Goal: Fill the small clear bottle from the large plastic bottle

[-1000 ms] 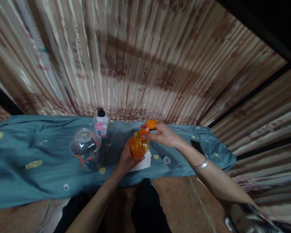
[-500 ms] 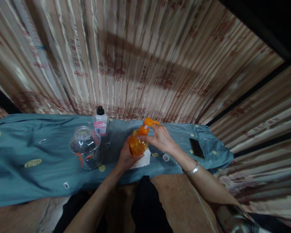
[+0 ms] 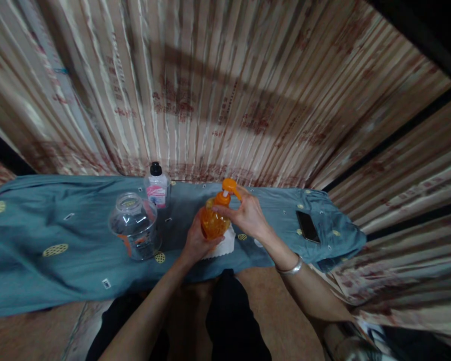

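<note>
An orange pump bottle [image 3: 213, 223] stands on a white folded cloth [image 3: 224, 244] on the blue tablecloth [image 3: 60, 225]. My left hand [image 3: 195, 243] wraps round the bottle's lower body from the near side. My right hand [image 3: 246, 215] pinches the orange pump head [image 3: 227, 189] at its collar, with the nozzle pointing right and towards me. A silver bangle sits on my right wrist.
A clear wide-mouthed plastic jar [image 3: 135, 226] stands left of the bottle. Behind it is a small clear bottle with a black cap and pink label [image 3: 157, 188]. A black phone [image 3: 307, 225] lies at the right. A striped curtain [image 3: 225, 85] hangs behind the table.
My right hand has turned the pump head, so its nozzle swung from pointing right and away to pointing right and nearer me. My left hand kept its hold on the bottle.
</note>
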`<state>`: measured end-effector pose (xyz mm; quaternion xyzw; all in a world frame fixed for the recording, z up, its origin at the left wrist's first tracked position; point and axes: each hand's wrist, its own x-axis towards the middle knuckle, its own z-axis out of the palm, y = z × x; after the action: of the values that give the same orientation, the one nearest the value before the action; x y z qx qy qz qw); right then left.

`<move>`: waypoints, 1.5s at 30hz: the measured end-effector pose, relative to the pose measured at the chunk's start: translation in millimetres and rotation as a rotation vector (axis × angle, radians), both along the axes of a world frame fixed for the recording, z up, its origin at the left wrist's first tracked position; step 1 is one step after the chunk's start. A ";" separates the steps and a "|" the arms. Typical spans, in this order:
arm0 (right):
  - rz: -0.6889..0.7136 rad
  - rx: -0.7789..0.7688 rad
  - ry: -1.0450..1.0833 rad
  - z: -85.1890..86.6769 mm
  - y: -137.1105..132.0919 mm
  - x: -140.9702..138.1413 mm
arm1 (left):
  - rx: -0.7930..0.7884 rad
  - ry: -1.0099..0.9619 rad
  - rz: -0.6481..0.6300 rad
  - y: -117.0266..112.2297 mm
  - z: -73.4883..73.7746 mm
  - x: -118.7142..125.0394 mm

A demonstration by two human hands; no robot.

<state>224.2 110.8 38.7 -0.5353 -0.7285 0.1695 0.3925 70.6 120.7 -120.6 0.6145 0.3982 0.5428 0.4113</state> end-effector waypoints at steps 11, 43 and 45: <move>0.110 -0.047 0.154 -6.2 6.4 5.4 | 0.003 -0.001 -0.012 0.5 1.2 1.0; -0.276 0.224 0.057 -26.2 -10.3 -33.1 | -0.016 0.019 0.033 0.5 -1.0 4.5; -0.289 0.204 0.081 -26.5 -12.8 -37.5 | -0.013 0.017 0.031 0.8 -1.0 4.0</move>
<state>186.7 98.0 12.2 -0.5848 -0.6407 0.0582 0.4941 74.6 121.4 -121.6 0.6102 0.4150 0.5411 0.4034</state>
